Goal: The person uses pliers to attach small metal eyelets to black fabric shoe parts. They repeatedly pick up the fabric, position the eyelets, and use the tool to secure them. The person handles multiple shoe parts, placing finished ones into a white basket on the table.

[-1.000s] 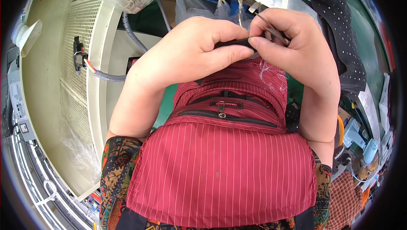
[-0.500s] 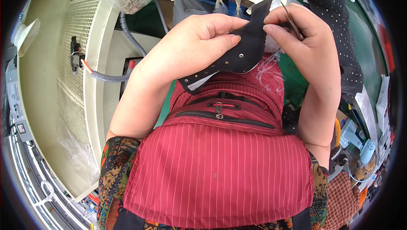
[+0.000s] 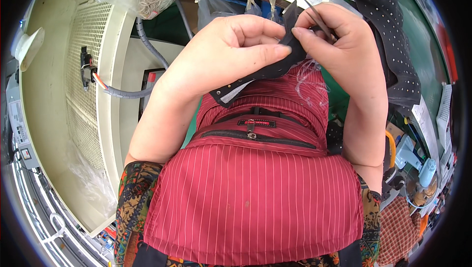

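Note:
Held up over my lap is a black studded piece of leather-like material [image 3: 270, 70], with a pale patch near its lower left end. My left hand [image 3: 238, 45] grips it between thumb and fingers, covering much of its middle. At the piece's upper right edge, my right hand [image 3: 341, 38] has its thumb and index finger pinched together. A thin, pointed dark metal tool [image 3: 317, 17] is tucked in that same hand, its tip sticking up past the fingers. Whether the right fingertips hold the edge itself is hard to see.
More black studded pieces [image 3: 381, 31] lie on the green table at the right. A cream metal box [image 3: 42, 119] with mesh stands left, a grey cable [image 3: 130, 91] beside it. Plastic bags [image 3: 214, 9] hang ahead. A red striped apron [image 3: 255, 193] covers my lap, with clear plastic scraps on it.
Both hands have shifted slightly left. The black piece has turned, so fewer studs show, and my left thumb lies farther across it. My right hand is still pinched with the tool in it.

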Tool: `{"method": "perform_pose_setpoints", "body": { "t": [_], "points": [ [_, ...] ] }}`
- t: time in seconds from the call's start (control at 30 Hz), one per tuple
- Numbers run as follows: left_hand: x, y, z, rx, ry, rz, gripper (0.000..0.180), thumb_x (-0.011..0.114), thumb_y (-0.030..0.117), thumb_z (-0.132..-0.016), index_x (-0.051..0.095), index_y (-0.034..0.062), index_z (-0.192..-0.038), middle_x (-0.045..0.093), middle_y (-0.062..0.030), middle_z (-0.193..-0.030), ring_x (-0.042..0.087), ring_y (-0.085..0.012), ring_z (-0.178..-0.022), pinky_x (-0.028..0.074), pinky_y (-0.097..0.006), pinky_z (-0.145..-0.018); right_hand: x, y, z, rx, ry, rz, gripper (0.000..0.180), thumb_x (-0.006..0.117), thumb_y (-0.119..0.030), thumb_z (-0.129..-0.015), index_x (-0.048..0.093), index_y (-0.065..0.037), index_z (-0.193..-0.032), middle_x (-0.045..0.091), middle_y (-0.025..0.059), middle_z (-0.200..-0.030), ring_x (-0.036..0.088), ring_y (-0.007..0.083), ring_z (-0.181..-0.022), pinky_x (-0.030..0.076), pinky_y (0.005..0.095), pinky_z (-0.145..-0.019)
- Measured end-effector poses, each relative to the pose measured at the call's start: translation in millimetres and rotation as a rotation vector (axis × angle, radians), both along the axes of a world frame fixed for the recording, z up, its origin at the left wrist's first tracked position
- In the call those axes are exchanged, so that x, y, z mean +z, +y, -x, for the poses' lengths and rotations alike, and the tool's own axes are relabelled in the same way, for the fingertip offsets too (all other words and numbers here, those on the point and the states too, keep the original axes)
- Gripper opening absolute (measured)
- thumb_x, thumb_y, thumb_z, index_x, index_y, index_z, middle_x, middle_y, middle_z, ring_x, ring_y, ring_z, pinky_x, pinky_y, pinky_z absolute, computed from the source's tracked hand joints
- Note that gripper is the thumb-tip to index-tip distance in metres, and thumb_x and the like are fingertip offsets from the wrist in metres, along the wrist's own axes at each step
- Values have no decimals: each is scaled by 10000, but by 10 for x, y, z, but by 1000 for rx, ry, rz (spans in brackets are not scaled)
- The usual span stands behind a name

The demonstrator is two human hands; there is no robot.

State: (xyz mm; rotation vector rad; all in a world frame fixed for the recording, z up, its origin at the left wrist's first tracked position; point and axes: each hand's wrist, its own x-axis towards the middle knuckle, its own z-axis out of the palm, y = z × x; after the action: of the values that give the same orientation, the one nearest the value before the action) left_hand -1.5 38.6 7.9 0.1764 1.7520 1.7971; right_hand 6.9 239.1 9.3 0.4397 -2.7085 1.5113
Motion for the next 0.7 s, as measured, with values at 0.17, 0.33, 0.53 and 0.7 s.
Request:
{"method": "perform_pose_setpoints", "body": {
  "t": [0.17, 0.33, 0.53, 0.7],
  "points": [
    [-29, 87, 7, 108, 113, 194, 112, 670, 66, -827, 654, 11, -923, 659, -6, -805, 601, -53, -748, 480, -188, -690, -16, 18, -16, 40, -44, -15, 73, 621, -56, -809, 625, -10, -866, 536, -19, -743, 427, 36, -636, 338, 179, -550],
    [-35, 34, 20, 195, 206, 302, 80, 681, 81, -822, 652, 27, -873, 642, 23, -773, 574, -29, -698, 457, -174, -634, -100, 260, -47, -127, -177, 418, 221, 572, -180, -898, 605, -21, -1047, 571, 16, -868, 469, 80, -675, 378, 218, -579],
    [-63, -8, 21, 216, 168, 238, 91, 681, 83, -824, 651, 27, -889, 641, 22, -783, 569, -23, -697, 445, -168, -623, -322, 349, -204, 27, -233, 413, 203, 584, -157, -901, 611, 3, -1023, 545, 49, -1120, 504, 65, -837, 420, 219, -747],
    [-60, 4, 5, 185, 267, 233, 83, 671, 83, -834, 638, 23, -881, 602, 40, -743, 514, -8, -654, 397, -165, -572, -487, 267, -256, 262, -567, 614, 218, 653, -168, -861, 616, 12, -980, 576, 62, -1059, 513, 38, -745, 421, 205, -663]
  ]
}}
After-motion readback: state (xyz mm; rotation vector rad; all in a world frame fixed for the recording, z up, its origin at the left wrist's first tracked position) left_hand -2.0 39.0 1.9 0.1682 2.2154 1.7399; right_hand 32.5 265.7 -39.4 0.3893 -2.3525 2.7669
